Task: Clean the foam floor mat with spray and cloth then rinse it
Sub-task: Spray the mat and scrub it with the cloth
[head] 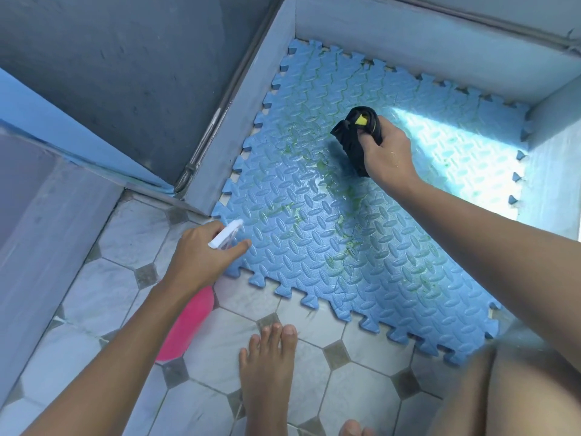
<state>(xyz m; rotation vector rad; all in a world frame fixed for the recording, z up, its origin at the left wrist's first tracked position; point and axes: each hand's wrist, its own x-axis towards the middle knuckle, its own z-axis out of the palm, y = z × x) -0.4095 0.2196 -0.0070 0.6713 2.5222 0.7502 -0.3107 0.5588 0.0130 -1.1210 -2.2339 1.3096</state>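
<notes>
A blue foam floor mat [314,234] with a raised tread pattern and jigsaw edges lies on the floor, wet and smeared with green stains around its middle. My left hand [201,256] grips a spray bottle by its white trigger head [228,237] at the mat's near left corner; the pink body [185,325] shows under my forearm. My right hand [386,155] holds a bunched black cloth [355,136] with a yellow patch, pressed on the mat's far middle.
Grey walls [408,36] close in the mat's far and left sides, with a metal pipe [204,143] along the left ledge. Marble-look tiles [314,388] cover the near floor. My bare foot [267,372] and knee [518,388] sit at the mat's near edge.
</notes>
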